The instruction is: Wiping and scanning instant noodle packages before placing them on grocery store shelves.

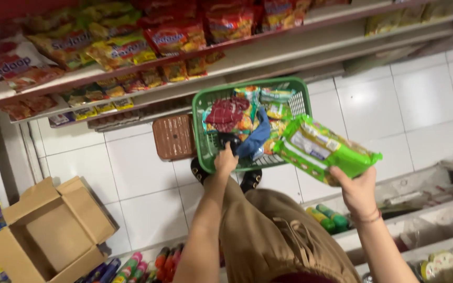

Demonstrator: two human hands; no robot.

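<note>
A white tiled floor runs between two runs of store shelving in this downward view from a shopper's head camera. The upper shelves carry rows of red, yellow and orange noodle packets, faced outward so they can be picked from the aisle. At lower left an open, empty cardboard box sits on the tiles beside the stock. A green plastic shopping basket hangs low in front of the shopper, already loaded with mixed packets, among them a dark red one, and a blue item. The left hand is closed around the basket's dark handle, carrying its weight. A small brown patterned stool stands on the floor just beside the basket. The right hand grips a bright green multipack of noodles from beneath, fingers wrapped round its lower edge, holding it tilted just to the right of the basket rim and above the floor.
</note>
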